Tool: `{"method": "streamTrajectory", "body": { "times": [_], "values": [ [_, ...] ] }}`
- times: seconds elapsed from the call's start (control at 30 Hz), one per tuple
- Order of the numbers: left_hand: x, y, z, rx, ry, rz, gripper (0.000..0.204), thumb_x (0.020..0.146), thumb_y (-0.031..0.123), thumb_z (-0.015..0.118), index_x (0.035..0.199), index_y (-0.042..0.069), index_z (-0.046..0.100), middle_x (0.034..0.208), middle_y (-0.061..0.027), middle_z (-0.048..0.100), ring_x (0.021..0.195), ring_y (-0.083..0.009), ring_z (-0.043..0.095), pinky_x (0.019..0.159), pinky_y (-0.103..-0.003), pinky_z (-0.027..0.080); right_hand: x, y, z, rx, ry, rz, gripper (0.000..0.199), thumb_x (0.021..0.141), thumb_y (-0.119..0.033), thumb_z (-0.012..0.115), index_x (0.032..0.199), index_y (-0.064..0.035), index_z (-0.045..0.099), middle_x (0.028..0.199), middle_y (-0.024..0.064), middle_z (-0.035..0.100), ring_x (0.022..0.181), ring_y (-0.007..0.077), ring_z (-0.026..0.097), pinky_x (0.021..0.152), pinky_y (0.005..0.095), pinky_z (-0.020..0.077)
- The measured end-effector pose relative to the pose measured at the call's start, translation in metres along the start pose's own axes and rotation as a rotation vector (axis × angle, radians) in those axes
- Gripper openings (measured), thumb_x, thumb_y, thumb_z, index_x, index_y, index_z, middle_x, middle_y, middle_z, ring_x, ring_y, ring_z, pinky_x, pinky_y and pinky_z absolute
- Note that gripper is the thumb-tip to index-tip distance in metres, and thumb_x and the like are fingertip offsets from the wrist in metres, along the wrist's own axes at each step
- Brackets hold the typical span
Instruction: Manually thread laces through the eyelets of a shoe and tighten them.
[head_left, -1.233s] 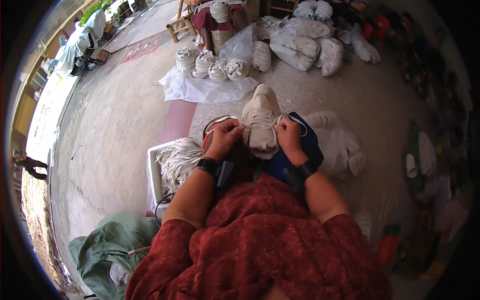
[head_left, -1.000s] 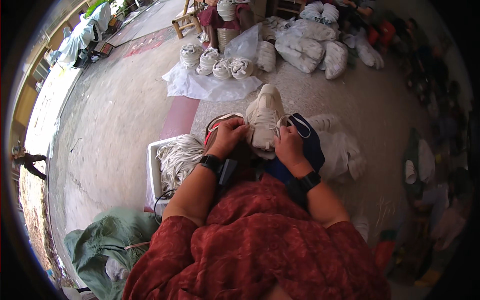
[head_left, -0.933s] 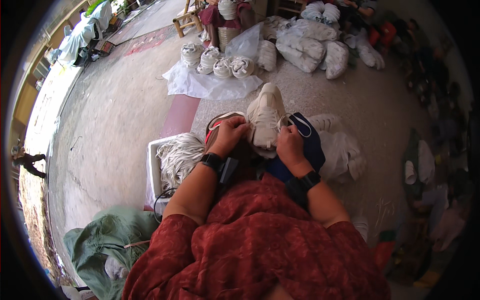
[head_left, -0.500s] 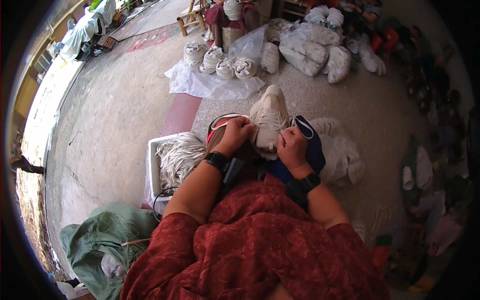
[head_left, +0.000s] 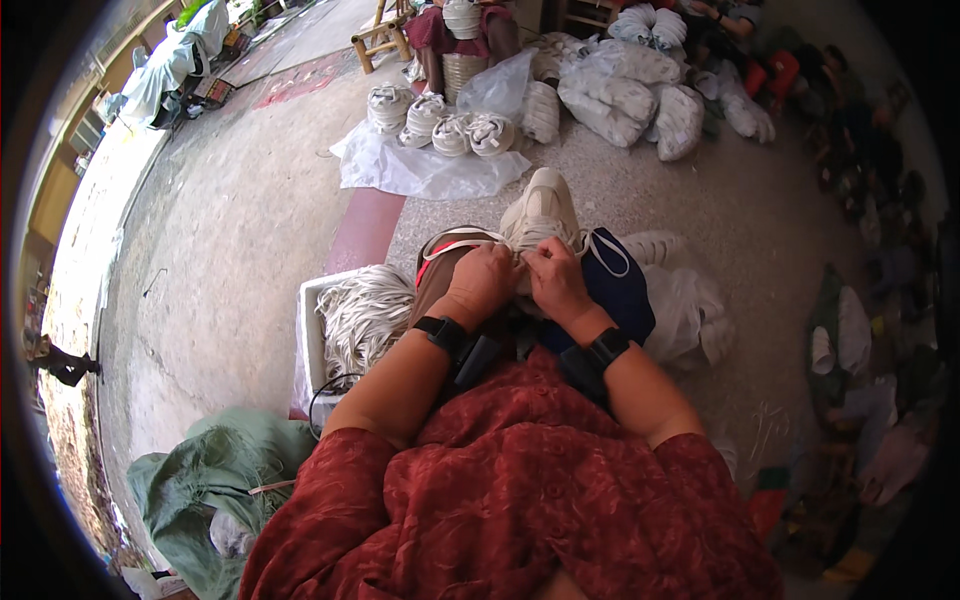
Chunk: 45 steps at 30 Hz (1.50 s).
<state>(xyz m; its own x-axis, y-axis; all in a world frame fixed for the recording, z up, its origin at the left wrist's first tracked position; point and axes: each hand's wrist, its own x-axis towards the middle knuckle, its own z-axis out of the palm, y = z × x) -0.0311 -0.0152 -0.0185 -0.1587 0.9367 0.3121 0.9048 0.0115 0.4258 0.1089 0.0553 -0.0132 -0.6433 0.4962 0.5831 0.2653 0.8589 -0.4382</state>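
A cream sneaker (head_left: 545, 205) rests between my knees with its toe pointing away from me. Its heel end is mostly covered by my hands. My left hand (head_left: 482, 280), fingers pinched together, is at the left side of the shoe's opening. Close beside it, my right hand (head_left: 556, 280) also pinches at the top of the lacing. Both appear to grip the shoelace (head_left: 462, 231), whose pale loop trails over my left knee. Another lace loop (head_left: 612, 254) hangs over the dark blue cloth (head_left: 622, 300) at my right knee. The exact lace ends between my fingertips are hidden.
A white box (head_left: 307, 330) of loose white laces (head_left: 365, 325) stands by my left leg. Green mesh cloth (head_left: 215, 475) lies nearer. Ahead are stacked shoe parts (head_left: 452, 135) on plastic sheeting (head_left: 430, 180), full plastic bags (head_left: 625, 90) and a seated person. More bagged pieces (head_left: 685, 310) lie right.
My right hand has moved left and up over the shoe, beside my left hand. The two hands were apart on either side of the shoe before.
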Motion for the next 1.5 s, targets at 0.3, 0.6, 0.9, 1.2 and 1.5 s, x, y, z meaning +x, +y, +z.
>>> {"method": "streamTrajectory", "body": {
  "times": [0.3,0.6,0.9,1.2,1.5],
  "values": [
    [0.005,0.001,0.003,0.013,-0.107,-0.196,0.016,0.076,0.012,0.053,0.084,0.0,0.059,0.085,-0.0207,0.061,0.083,-0.0351,0.06,0.074,-0.042,0.049,0.006,-0.007,-0.001,-0.157,-0.059,-0.059,0.005,0.071,-0.011,0.06,0.069,-0.0064,0.058,0.075,0.01,0.053,0.074,0.028,0.053,0.066,0.0394,0.0422],
    [0.007,-0.018,0.003,-0.364,-0.001,-0.161,0.016,0.077,0.011,0.054,0.082,0.0,0.063,0.078,-0.0223,0.062,0.077,-0.0383,0.06,0.07,-0.044,0.048,0.021,-0.01,0.007,-0.375,-0.179,-0.101,0.008,0.073,-0.009,0.053,0.075,-0.0054,0.059,0.074,0.0117,0.056,0.075,0.0252,0.056,0.066,0.038,0.044],
    [0.003,-0.006,-0.02,-0.481,0.017,-0.233,0.016,0.076,0.013,0.062,0.083,-0.001,0.061,0.073,-0.0178,0.062,0.07,-0.0312,0.062,0.064,-0.036,0.048,0.012,-0.026,-0.062,0.772,-0.173,0.086,0.009,0.082,-0.007,0.055,0.075,-0.0017,0.056,0.091,0.0162,0.06,0.072,0.0161,0.053,0.072,0.0282,0.0444],
    [0.031,0.026,0.016,0.096,-0.038,0.363,0.005,0.073,0.015,0.061,0.071,0.011,0.062,0.07,-0.004,0.058,0.067,-0.0233,0.059,0.06,-0.034,0.049,-0.035,0.007,-0.107,1.363,0.065,0.492,0.016,0.09,-0.012,0.05,0.078,-0.002,0.054,0.088,0.0156,0.061,0.076,0.0155,0.055,0.074,0.0271,0.0445],
    [0.035,0.049,0.027,0.166,-0.06,0.271,0.007,0.073,0.017,0.057,0.072,0.01,0.06,0.074,-0.0063,0.056,0.072,-0.0243,0.061,0.061,-0.037,0.049,-0.053,0.016,-0.097,1.28,0.107,0.542,0.018,0.089,-0.012,0.052,0.074,-0.0019,0.054,0.084,0.0119,0.062,0.074,0.0122,0.052,0.073,0.0261,0.0427]
  ]
}}
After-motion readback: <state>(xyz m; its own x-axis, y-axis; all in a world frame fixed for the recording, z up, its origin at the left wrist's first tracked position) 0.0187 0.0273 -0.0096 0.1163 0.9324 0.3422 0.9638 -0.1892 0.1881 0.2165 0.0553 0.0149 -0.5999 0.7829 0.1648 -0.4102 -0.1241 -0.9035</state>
